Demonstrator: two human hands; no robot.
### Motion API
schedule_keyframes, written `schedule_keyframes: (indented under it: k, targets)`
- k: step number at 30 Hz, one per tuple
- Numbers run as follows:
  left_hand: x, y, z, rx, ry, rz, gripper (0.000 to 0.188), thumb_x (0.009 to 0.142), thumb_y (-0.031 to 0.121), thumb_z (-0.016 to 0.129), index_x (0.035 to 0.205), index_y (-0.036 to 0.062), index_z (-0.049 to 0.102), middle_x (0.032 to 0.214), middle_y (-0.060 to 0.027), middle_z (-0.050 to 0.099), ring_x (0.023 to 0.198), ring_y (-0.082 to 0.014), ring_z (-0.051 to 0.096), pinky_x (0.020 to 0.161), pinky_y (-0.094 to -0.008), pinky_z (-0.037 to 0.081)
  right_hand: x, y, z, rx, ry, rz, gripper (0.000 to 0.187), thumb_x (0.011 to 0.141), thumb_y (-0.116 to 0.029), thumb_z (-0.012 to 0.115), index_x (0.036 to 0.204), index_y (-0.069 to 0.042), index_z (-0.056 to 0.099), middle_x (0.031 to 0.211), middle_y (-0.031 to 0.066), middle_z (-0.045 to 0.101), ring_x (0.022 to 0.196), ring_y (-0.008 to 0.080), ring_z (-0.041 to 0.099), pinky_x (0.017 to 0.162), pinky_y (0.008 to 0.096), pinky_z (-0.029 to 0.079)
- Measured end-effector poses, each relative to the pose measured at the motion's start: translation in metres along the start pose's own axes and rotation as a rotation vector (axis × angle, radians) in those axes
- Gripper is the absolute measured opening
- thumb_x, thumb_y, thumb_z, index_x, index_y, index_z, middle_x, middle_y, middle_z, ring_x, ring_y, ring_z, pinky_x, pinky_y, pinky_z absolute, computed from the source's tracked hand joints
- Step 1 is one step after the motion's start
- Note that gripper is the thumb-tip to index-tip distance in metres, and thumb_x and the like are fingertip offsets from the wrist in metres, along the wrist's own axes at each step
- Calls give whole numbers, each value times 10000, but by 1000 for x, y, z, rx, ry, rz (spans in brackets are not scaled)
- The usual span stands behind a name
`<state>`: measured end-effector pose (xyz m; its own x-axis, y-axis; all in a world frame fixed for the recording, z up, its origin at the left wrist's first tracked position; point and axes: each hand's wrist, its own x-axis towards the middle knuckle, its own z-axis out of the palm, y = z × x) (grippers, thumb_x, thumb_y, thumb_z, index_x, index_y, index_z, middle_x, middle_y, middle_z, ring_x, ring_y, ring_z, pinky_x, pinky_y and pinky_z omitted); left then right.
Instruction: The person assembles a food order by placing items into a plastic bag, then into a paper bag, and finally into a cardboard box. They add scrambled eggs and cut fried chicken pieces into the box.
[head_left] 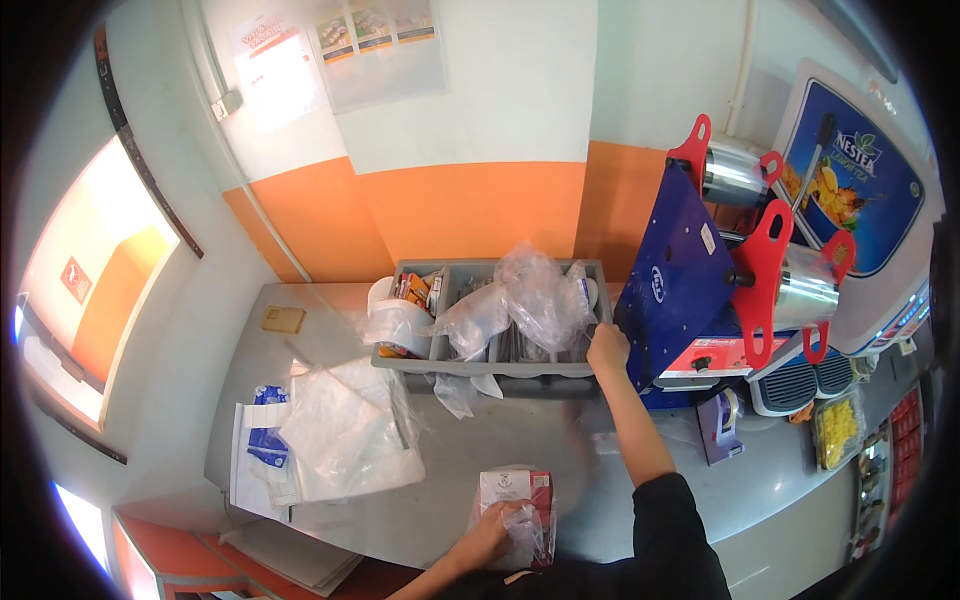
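Observation:
In my left hand (485, 538), low in the middle, is the clear plastic bag around a red and white box (508, 487). The fingers pinch the bunched plastic at the box's front. My right hand (608, 350) reaches forward to the right end of a grey divided tray (480, 368). Its fingers are curled at the tray's edge, and what they hold, if anything, is hidden. Crumpled clear plastic bags (540, 300) fill the tray's middle and right compartments. White cups (395, 325) and small packets (415, 290) stand in its left one.
A steel counter (480, 430) carries a stack of white plastic bags (350, 430) on the left. At right stand a blue machine with red-handled metal cylinders (672, 270), a purple tape dispenser (720, 425), a drinks dispenser (850, 190) and a container of yellow food (838, 430).

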<state>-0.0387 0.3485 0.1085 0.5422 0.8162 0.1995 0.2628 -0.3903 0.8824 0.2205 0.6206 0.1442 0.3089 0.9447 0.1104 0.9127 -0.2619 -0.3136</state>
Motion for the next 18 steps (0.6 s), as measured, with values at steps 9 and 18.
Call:
schedule_keyframes:
  k: [9,18]
  targets:
    - [-12,23,13,226,383,-64,550,615,-123,588,1107,108,681,934,-120,654,891,-296,619,805,-365,496,-151,38,-64,1217,-384,-17,198,860,-250,685,870,-54,654,774,20,626,658,121,575,548,267,420]
    - [1,40,-4,253,457,-305,249,696,51,710,943,70,730,694,-145,630,560,-240,593,534,-328,456,-282,60,-48,1898,-846,628,148,928,-239,616,975,-99,632,773,-49,578,731,91,546,662,230,438]
